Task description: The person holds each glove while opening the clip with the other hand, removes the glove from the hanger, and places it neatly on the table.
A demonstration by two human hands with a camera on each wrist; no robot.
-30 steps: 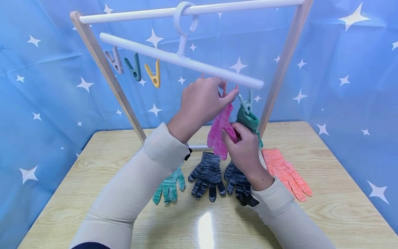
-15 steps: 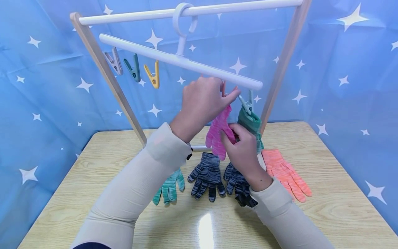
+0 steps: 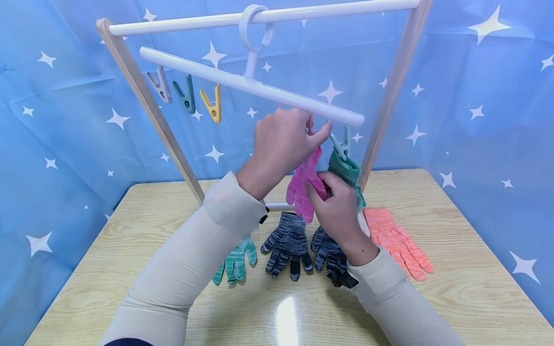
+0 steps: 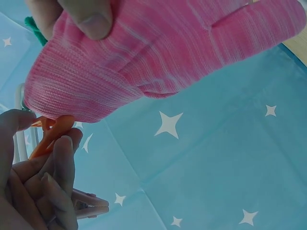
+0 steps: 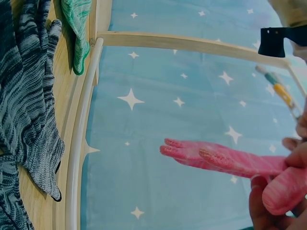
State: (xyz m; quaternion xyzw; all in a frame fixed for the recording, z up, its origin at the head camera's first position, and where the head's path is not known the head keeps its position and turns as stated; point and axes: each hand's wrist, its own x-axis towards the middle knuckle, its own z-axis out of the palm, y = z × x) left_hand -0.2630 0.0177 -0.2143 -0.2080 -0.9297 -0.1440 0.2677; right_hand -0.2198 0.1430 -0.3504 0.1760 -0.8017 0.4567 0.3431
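My left hand (image 3: 283,137) is raised just under the white hanger bar (image 3: 251,84) and pinches an orange clothespin (image 4: 52,136). The clothespin is right at the cuff edge of a pink knit glove (image 3: 303,180). The fingers and thumb of my right hand (image 3: 339,204) grip this glove, with its fingers pointing down in the head view. In the left wrist view, the right thumb (image 4: 93,24) presses on the glove near its cuff. Close to the right hand, a green glove (image 3: 345,166) hangs from a pale green clothespin (image 3: 342,144). The left hand covers part of the orange clothespin in the head view.
Grey, dark green and yellow (image 3: 212,103) clothespins hang from the hanger's left half. The hanger hooks over a rack's white rail (image 3: 346,8). On the table (image 3: 143,269) lie a turquoise glove (image 3: 235,262), two dark striped gloves (image 3: 289,245) and a coral glove (image 3: 398,240).
Both hands keep their hold and stay almost in place. The hanging green glove sways slightly.
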